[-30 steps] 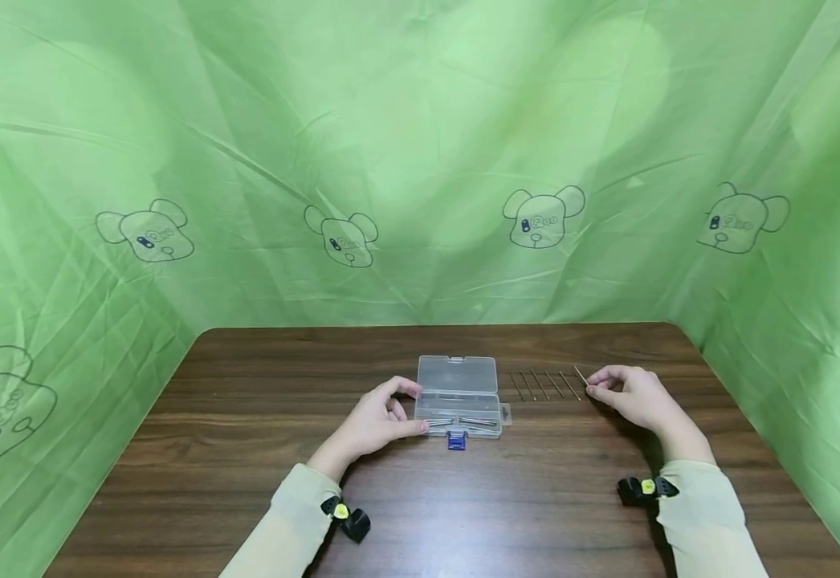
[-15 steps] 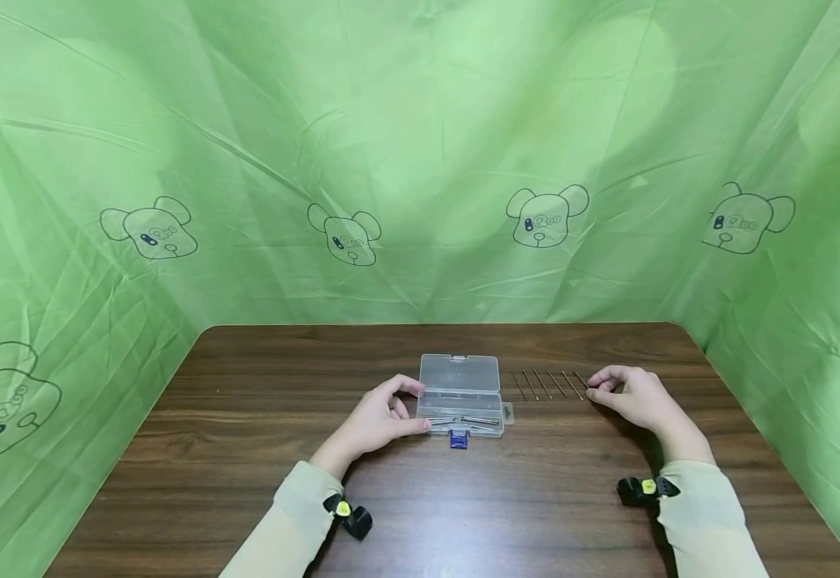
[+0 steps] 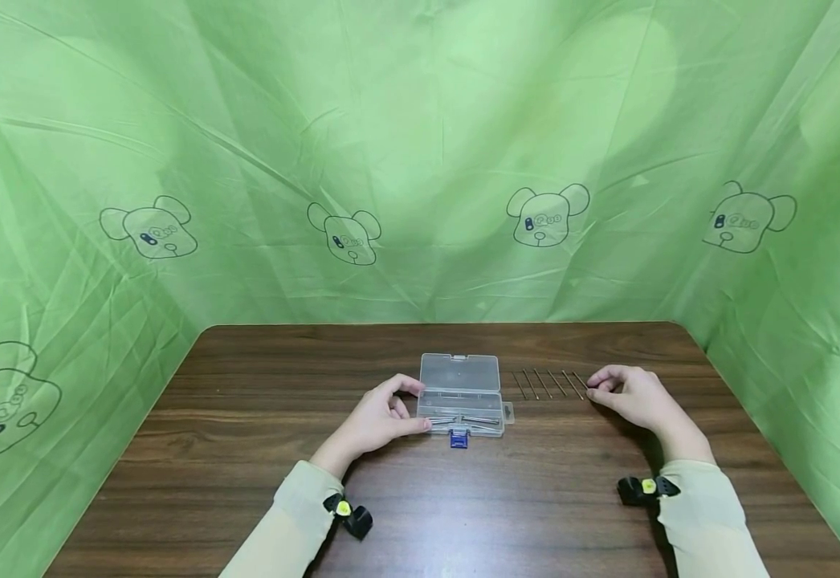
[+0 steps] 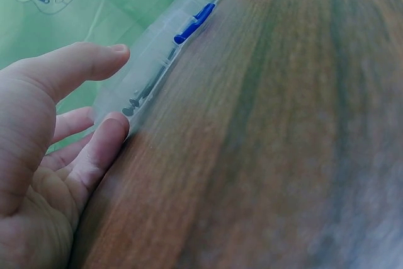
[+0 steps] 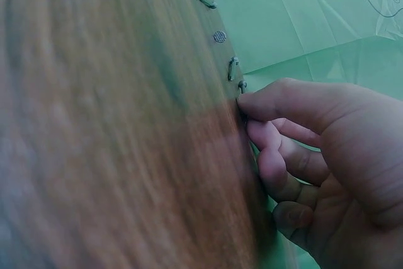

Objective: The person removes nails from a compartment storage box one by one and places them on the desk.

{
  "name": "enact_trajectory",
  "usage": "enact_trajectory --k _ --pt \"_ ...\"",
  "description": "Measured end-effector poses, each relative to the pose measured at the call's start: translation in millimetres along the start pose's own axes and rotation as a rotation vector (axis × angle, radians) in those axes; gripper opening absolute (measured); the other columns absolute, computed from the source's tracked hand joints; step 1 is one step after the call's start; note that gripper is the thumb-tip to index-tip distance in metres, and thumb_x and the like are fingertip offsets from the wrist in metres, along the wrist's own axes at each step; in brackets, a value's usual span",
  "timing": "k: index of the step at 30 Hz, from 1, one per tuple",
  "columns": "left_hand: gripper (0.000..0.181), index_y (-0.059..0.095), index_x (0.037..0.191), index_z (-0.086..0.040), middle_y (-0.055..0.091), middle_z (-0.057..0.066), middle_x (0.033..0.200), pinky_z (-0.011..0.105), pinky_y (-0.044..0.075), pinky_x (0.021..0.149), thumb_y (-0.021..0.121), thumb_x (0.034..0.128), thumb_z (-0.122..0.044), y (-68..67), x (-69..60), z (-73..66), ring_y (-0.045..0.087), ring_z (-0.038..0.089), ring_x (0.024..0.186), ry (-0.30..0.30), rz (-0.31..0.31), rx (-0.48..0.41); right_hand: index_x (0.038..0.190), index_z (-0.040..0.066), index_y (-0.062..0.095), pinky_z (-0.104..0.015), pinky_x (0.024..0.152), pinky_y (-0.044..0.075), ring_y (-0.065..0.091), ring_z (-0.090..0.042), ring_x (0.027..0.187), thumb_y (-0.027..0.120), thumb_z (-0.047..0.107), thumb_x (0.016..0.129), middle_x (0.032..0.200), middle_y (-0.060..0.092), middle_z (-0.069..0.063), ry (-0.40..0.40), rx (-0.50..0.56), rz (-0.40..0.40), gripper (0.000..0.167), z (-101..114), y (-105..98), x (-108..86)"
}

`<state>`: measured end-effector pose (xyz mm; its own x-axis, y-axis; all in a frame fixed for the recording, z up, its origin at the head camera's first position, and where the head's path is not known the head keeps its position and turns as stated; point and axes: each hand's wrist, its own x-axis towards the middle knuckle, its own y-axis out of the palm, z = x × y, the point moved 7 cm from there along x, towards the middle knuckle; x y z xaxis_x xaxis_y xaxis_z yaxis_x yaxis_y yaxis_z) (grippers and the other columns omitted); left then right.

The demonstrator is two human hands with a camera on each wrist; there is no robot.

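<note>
A clear plastic box [image 3: 459, 404] lies with its lid [image 3: 458, 372] raised behind it and its blue latch [image 3: 458, 439] at the front. Thin metal nails [image 3: 481, 421] lie in its front part. My left hand [image 3: 377, 421] grips the box's left side, thumb at the front corner and a finger near the hinge. Right of the box, several nails lie slanted in a row. At the row's right end, my right hand [image 3: 633, 397] pinches the last nail [image 3: 579, 379] by its near end; the right wrist view shows its head [image 5: 243, 85] beside the thumb.
The brown wooden table [image 3: 420, 514] has green cloth [image 3: 420, 160] with printed bear heads along its back and sides. A clear hanging tab [image 3: 510, 413] sticks out from the box's right side. A black wrist device sits on each sleeve.
The nail in my right hand has come down leftward and now lies beside the others in the row. My left hand has kept its grip on the box.
</note>
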<state>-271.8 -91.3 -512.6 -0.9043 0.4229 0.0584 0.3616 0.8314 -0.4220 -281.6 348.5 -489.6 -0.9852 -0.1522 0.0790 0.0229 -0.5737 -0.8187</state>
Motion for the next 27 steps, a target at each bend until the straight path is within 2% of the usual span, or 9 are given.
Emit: enact_trajectory --k 7,15,21,27 --pt "0.062 0.067 0.138 -0.013 0.07 0.006 0.092 0.022 0.049 0.061 0.097 0.0851 -0.024 -0.5 -0.2 -1.0 0.06 0.013 0.07 0.006 -0.001 -0.002 0.104 0.014 0.08 -0.032 0.072 0.048 0.062 -0.007 0.073 0.084 0.025 0.096 0.087 0.074 0.007 -0.003 -0.005 -0.004 0.014 0.4 -0.8 0.8" --pt "0.061 0.067 0.136 -0.015 0.069 0.003 0.088 0.024 0.052 0.063 0.097 0.0853 -0.032 -0.3 1.2 0.4 0.062 0.012 0.07 0.007 0.021 0.025 0.104 0.015 0.08 -0.031 0.072 0.05 0.066 -0.01 0.079 0.082 0.037 0.099 0.089 0.073 0.005 0.019 -0.018 -0.033 0.022 8.5 -13.3 -1.0" --pt "0.061 0.067 0.136 -0.017 0.069 0.0 0.088 0.024 0.053 0.063 0.097 0.0855 -0.033 -0.7 1.1 1.7 0.062 0.01 0.069 0.003 0.021 0.036 0.106 0.014 0.079 -0.03 0.071 0.05 0.067 -0.01 0.076 0.083 0.033 0.099 0.086 0.072 0.006 -0.019 0.007 -0.027 0.02 28.6 -18.6 1.5" --pt "0.061 0.067 0.136 -0.017 0.068 0.0 0.084 0.023 0.052 0.064 0.097 0.0851 -0.032 -0.4 1.2 2.0 0.062 0.01 0.069 -0.014 0.017 0.024 0.105 0.013 0.08 -0.027 0.067 0.05 0.064 -0.008 0.075 0.085 0.027 0.098 0.086 0.07 0.007 -0.118 0.056 -0.025 0.017 63.0 -17.6 5.8"
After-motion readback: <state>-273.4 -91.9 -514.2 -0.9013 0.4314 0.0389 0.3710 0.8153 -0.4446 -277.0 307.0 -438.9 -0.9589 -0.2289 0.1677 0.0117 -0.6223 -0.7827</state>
